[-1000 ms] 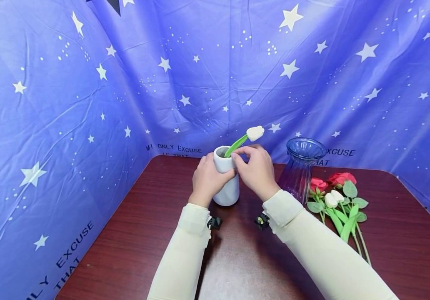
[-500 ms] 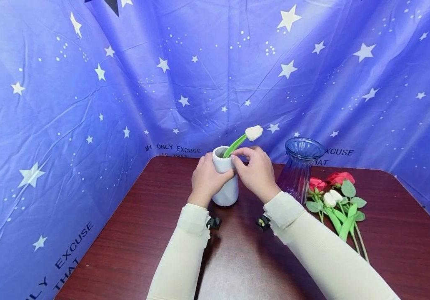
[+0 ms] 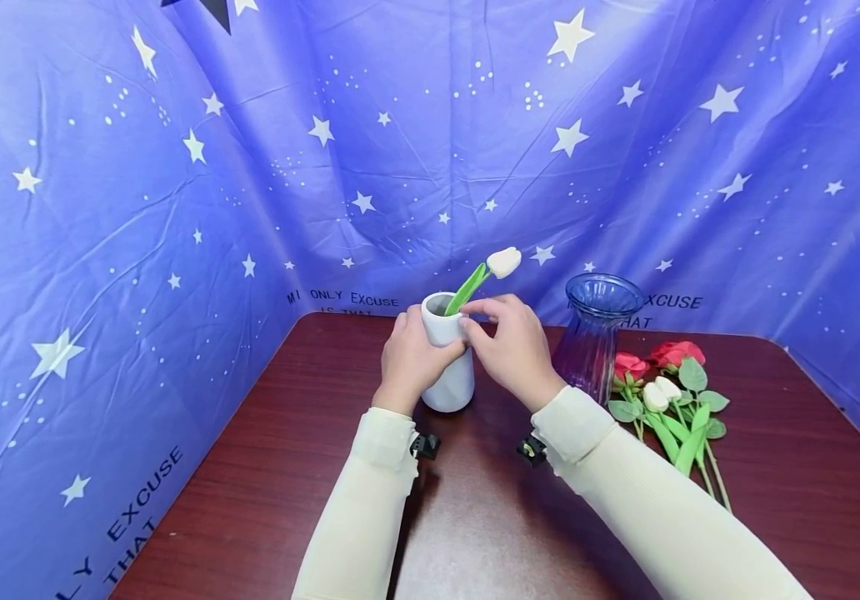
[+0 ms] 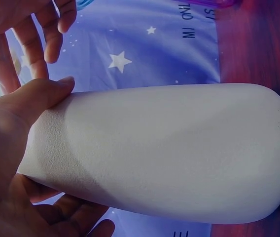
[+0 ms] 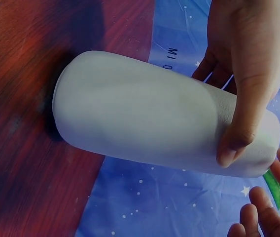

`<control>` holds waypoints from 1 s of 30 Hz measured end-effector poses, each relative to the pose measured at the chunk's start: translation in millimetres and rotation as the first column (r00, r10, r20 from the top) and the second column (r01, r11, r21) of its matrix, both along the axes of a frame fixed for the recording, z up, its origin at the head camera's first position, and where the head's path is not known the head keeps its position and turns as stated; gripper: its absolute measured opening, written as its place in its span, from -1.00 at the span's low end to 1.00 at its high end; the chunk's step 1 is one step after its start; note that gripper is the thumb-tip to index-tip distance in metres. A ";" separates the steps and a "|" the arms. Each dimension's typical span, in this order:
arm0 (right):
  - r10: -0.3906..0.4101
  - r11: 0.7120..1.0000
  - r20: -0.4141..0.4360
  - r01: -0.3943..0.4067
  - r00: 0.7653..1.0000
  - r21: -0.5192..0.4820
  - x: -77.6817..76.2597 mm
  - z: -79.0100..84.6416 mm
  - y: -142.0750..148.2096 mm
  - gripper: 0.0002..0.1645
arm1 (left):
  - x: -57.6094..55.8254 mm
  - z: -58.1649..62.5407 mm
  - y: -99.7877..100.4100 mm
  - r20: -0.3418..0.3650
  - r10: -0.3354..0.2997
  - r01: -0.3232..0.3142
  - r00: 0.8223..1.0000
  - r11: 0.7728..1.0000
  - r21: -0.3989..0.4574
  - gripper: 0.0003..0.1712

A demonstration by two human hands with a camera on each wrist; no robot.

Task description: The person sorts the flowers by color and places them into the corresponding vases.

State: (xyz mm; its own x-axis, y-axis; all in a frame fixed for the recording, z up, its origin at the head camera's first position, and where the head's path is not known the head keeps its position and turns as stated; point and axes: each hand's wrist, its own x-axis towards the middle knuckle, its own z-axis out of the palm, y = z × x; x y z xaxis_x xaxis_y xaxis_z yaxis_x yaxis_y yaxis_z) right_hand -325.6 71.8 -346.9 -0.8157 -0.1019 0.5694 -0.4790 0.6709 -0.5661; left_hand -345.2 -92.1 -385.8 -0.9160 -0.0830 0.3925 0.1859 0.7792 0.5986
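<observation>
A white vase (image 3: pixel 451 383) stands upright on the table, and my left hand (image 3: pixel 407 354) grips it near the rim. In the right wrist view the left thumb lies across the vase's neck. A white tulip (image 3: pixel 503 262) with a green leaf (image 3: pixel 467 288) leans to the right out of the vase mouth; its lower stem is hidden inside. At the right side of the rim, my right hand (image 3: pixel 514 346) pinches the tulip low on its stem between thumb and index finger. The left wrist view shows the vase (image 4: pixel 169 153) with the right hand's fingers (image 4: pixel 53 42) beyond its neck.
A blue-purple glass vase (image 3: pixel 598 333) stands just right of my right hand. Red roses (image 3: pixel 676 354) and white tulips (image 3: pixel 662 393) lie on the dark wooden table (image 3: pixel 250 467) at the right. A blue star-printed cloth (image 3: pixel 430 150) hangs behind and at the sides.
The tulip has turned slightly, so its stem now shows apart from the leaf. Both hands keep their places at the white vase; the head view has shifted a little.
</observation>
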 end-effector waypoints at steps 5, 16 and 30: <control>0.001 1.000 0.001 -0.001 1.000 0.022 1.9 0.3 1.0 -0.70 | -0.3 -0.3 -0.7 -0.014 -0.007 0.007 1.000 1.000 0.014 -0.09; 0.024 0.998 0.019 -0.025 1.000 0.063 9.6 0.3 3.1 -0.62 | -0.2 -1.6 -0.9 0.011 -0.034 0.033 0.999 0.996 0.081 -0.11; 0.079 0.995 0.031 -0.081 0.996 0.067 24.7 -7.3 17.0 -0.60 | 0.2 -0.2 -0.2 0.019 -0.038 0.036 0.999 0.995 0.089 -0.09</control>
